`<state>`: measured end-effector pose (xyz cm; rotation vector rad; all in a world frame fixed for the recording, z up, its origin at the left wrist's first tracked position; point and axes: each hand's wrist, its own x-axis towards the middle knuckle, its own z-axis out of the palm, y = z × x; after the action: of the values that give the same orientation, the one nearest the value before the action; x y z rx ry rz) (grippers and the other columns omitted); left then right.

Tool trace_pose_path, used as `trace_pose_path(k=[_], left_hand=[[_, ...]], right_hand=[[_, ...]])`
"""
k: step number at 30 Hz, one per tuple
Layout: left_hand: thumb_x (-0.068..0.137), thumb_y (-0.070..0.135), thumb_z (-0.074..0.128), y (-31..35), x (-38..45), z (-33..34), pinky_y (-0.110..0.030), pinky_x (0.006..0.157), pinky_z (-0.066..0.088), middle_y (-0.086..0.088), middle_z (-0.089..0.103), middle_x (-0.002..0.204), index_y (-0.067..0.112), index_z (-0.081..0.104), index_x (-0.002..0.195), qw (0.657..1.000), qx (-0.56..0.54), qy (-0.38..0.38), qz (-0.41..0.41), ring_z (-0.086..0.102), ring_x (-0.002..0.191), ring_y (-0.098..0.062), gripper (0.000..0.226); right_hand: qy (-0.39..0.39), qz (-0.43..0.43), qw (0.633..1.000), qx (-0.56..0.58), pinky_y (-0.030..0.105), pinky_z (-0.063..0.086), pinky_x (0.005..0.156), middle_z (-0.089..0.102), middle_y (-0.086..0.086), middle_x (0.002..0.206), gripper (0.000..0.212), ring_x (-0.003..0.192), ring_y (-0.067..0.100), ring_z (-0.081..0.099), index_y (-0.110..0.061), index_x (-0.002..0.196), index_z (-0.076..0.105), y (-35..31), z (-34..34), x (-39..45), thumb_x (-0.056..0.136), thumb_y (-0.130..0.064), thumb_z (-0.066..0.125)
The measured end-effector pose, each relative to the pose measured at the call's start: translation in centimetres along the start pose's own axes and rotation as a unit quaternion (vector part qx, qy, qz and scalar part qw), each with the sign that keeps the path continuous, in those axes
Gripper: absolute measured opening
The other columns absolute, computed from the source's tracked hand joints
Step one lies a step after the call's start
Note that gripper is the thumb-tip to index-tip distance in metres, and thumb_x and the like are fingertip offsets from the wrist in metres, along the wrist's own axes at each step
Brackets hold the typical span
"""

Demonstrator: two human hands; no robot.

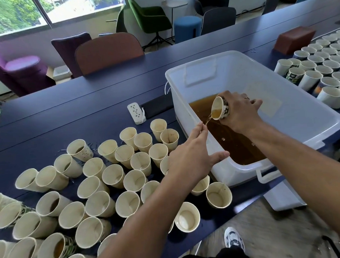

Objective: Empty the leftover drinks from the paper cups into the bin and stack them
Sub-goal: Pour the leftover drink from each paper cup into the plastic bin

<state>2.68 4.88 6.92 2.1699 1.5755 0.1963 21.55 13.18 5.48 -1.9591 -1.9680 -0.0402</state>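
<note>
The right hand (240, 114) grips a printed paper cup (220, 107) round its body, tipped over the clear plastic bin (309, 116) so brown drink (229, 140) streams out; the left hand (193, 157) hovers flat and holds nothing, fingers straight near the bin's rim. Such a cup is probably light, thin-walled and easily crushed, so a gentle mid-wall hold suits. Roughly forty cups (102, 189) stand on the surface (68, 105) at left, about thirty more (321, 65) at right; one bin.
</note>
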Motion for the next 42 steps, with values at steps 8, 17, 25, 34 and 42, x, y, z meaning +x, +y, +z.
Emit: trace_pose_path(k=[8,17,25,34,42], left_hand=[[0.086,0.077,0.051,0.1,-0.1,-0.1,-0.039,0.089,0.057,0.023,-0.003,0.167,0.034,0.008,0.162,1.0,0.002,0.0,0.002,0.037,0.146,-0.013,0.098],[0.086,0.077,0.051,0.2,-0.1,-0.1,-0.037,0.087,0.057,0.023,-0.004,0.167,0.034,0.008,0.162,1.0,-0.001,-0.003,-0.002,0.039,0.145,-0.013,0.097],[0.086,0.077,0.052,0.1,-0.2,-0.1,-0.04,0.088,0.057,0.025,-0.004,0.166,0.035,0.008,0.162,1.0,-0.005,-0.003,-0.008,0.045,0.141,-0.015,0.097],[0.086,0.076,0.053,-0.1,-0.2,0.1,-0.043,0.092,0.055,0.027,-0.003,0.166,0.034,0.011,0.162,1.0,-0.014,0.001,-0.006,0.043,0.142,-0.015,0.097],[0.087,0.075,0.055,0.0,-0.2,-0.1,-0.042,0.094,0.053,0.026,-0.002,0.166,0.034,0.011,0.162,1.0,-0.018,-0.001,-0.006,0.041,0.144,-0.015,0.096]], right_hand=[[0.01,-0.018,1.0,-0.019,0.04,0.018,0.082,0.059,0.011,0.121,0.059,0.114,0.034,0.051,-0.024,0.131,0.048,-0.1,0.1,0.0,0.08,-0.025,0.078],[0.022,-0.049,0.996,-0.071,0.045,0.027,0.085,0.059,0.01,0.123,0.058,0.115,0.034,0.052,-0.025,0.129,0.049,0.0,0.4,0.0,0.079,-0.027,0.078],[0.035,-0.088,0.988,-0.121,0.048,0.029,0.089,0.059,0.008,0.127,0.057,0.118,0.034,0.051,-0.025,0.129,0.051,-0.5,0.5,-0.2,0.079,-0.021,0.077],[0.02,-0.102,0.984,-0.147,0.047,0.027,0.089,0.058,0.003,0.127,0.059,0.124,0.031,0.045,-0.03,0.13,0.049,-0.6,1.2,0.0,0.079,-0.011,0.072],[-0.003,-0.098,0.981,-0.17,0.047,0.027,0.089,0.059,0.002,0.124,0.055,0.123,0.029,0.046,-0.032,0.128,0.047,-0.6,1.5,-0.2,0.081,-0.014,0.07]])
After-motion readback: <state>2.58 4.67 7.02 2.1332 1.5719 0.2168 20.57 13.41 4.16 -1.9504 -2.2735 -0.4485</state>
